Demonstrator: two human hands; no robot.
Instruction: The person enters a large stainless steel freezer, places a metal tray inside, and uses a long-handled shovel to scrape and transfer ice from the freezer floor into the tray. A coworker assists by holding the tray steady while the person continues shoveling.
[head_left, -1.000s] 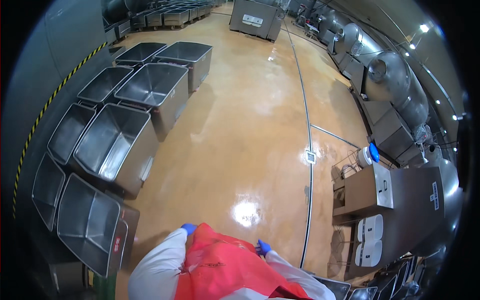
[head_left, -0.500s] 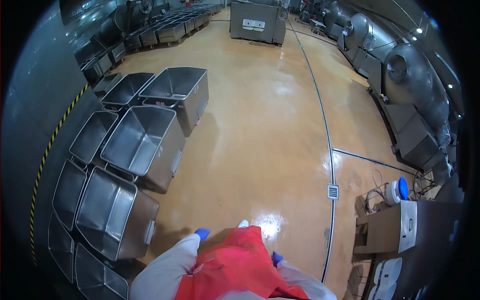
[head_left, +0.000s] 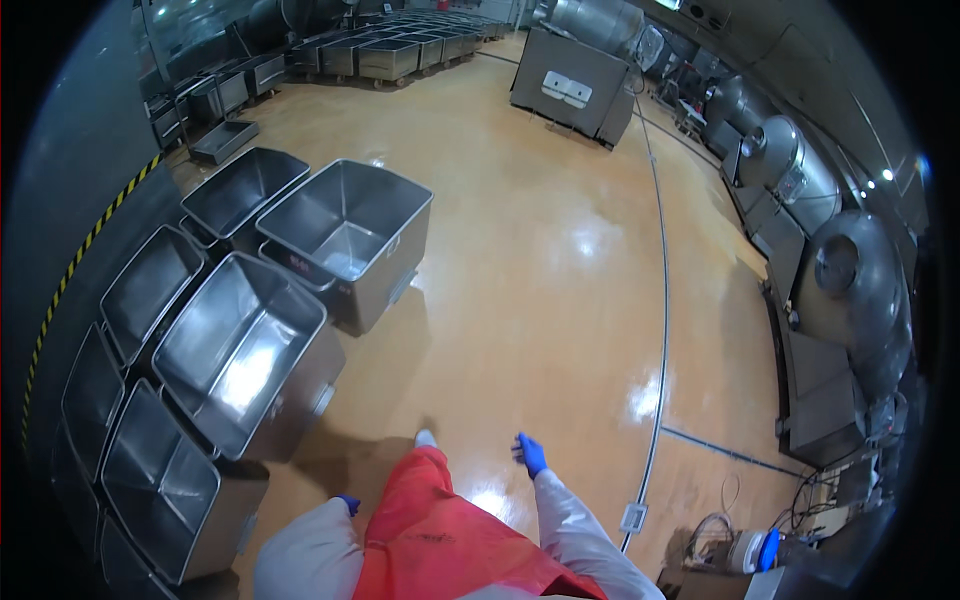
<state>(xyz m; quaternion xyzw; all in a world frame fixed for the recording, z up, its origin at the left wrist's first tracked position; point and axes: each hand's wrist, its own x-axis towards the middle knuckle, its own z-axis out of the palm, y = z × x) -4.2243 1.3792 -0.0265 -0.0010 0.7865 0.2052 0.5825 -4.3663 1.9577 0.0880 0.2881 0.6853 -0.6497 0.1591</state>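
My right hand (head_left: 531,456), in a blue glove, swings out ahead of me over the orange floor. Its fingers are loosely apart and nothing is in them. Low at my left side, only a small part of my blue-gloved left hand (head_left: 349,504) shows past the white sleeve, and its fingers are mostly hidden. A red apron (head_left: 440,530) hangs over my front, with one white boot (head_left: 426,438) showing ahead of it. Nearest to my left hand stand deep steel tub carts (head_left: 240,350), grouped along the left; I see no contact with them.
A grey steel cabinet (head_left: 570,90) stands far ahead. Rows of tub carts (head_left: 390,62) fill the far left. Large steel drum machines (head_left: 850,270) line the right. A floor channel (head_left: 662,300) runs to a drain grate (head_left: 633,517). A blue-lidded white bucket (head_left: 748,550) and cables lie at lower right.
I have moved forward along the floor, and the near tub carts have slid back past me. My right hand has swung forward; my left has dropped back. The view has turned somewhat left.
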